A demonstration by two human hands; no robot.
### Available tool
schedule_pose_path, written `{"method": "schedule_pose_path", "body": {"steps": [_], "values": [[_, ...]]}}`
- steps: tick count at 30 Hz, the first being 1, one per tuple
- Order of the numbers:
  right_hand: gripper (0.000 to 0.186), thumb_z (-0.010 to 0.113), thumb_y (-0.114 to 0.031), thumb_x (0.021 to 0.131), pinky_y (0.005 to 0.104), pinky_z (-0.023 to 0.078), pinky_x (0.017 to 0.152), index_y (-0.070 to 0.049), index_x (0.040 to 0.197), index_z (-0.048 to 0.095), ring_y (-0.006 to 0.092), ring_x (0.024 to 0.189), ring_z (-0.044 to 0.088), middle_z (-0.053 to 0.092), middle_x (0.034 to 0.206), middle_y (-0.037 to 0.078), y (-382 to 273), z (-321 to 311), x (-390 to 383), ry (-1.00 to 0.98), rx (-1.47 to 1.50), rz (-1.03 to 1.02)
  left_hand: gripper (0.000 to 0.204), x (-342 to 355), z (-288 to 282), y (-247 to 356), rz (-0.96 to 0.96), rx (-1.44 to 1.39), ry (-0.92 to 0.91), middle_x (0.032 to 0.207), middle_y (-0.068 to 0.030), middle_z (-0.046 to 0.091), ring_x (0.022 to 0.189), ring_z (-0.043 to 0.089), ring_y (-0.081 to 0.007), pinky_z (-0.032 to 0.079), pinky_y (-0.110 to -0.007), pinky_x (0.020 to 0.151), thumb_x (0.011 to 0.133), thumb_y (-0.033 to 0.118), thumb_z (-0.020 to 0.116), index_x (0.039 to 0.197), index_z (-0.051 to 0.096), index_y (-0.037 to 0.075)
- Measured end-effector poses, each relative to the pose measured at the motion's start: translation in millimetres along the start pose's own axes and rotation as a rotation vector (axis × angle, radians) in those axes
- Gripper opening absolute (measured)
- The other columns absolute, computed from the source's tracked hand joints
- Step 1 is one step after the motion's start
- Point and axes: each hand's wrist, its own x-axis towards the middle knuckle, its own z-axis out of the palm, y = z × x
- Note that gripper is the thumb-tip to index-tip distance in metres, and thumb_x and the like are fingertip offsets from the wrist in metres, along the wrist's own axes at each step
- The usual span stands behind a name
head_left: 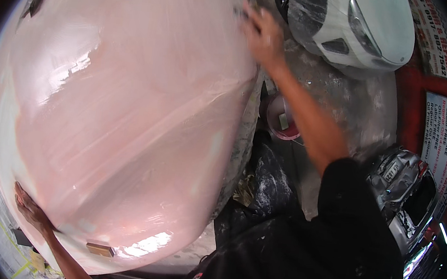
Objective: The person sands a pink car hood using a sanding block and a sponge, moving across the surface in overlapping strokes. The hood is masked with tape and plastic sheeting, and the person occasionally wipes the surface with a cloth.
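Note:
A broad, pale pink car hood (145, 104) fills the left and middle of the view, its surface shiny and wet-looking with whitish streaks. My left hand (33, 211) lies flat on the hood's lower left edge, fingers stretched out and holding nothing. Far up at the hood's right edge, my right hand (264, 37) is closed around a small dark piece (240, 12). Motion blur and my fingers hide most of that piece, so its kind is unclear. Near the hood's lower edge rests a small brown and tan block (100, 249), apart from both hands.
A pinkish bucket (287, 135) stands on the grey floor below my right forearm. At the upper right is a white car (377, 25) with a grey patch. A silver car (388, 176) with a crumpled end sits farther right, near printed signs (442, 157) on a red wall.

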Motion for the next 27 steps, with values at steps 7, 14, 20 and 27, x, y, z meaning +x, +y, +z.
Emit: {"method": "schedule_pose_path", "body": {"steps": [7,14,20,27], "values": [[0.048,0.072,-0.024,0.09,0.0449,0.051,0.099,-0.015,0.137,0.067,0.041,0.117,0.064,0.064,0.128,0.024,11,-9,5,-0.022,-0.071,-0.091,0.056,2,-3,24,-0.041,-0.081,0.003,0.16,-0.0116,0.045,0.148,0.038,-0.0316,0.027,-0.042,0.123,0.113,0.039,0.031,0.156,0.044,0.005],[0.05,0.074,-0.02,0.087,0.0446,0.049,0.098,-0.016,0.137,0.067,0.0392,0.116,0.063,0.062,0.13,0.023,-19,-16,-48,-0.021,-0.138,-0.152,0.055,-3,-7,9,-0.02,-0.005,-0.01,0.159,-0.0124,0.046,0.148,0.038,-0.0315,0.025,-0.041,0.125,0.113,0.037,0.031,0.154,0.045,0.003],[0.05,0.074,-0.034,0.09,0.0493,0.042,0.107,-0.016,0.136,0.068,0.0448,0.124,0.057,0.056,0.141,0.026,15,11,61,-0.094,-0.023,-0.113,0.056,5,-11,42,-0.16,-0.11,-0.007,0.161,-0.0128,0.042,0.151,0.033,-0.03,0.023,-0.043,0.126,0.113,0.037,0.029,0.155,0.044,0.003],[0.047,0.07,-0.027,0.09,0.0512,0.044,0.107,-0.014,0.136,0.068,0.0448,0.131,0.052,0.051,0.147,0.027,1,11,63,-0.193,-0.081,-0.108,0.056,-4,-6,15,-0.082,0.067,-0.014,0.164,-0.0093,0.039,0.155,0.024,-0.0277,0.018,-0.041,0.127,0.113,0.036,0.023,0.157,0.042,0.006]]}}
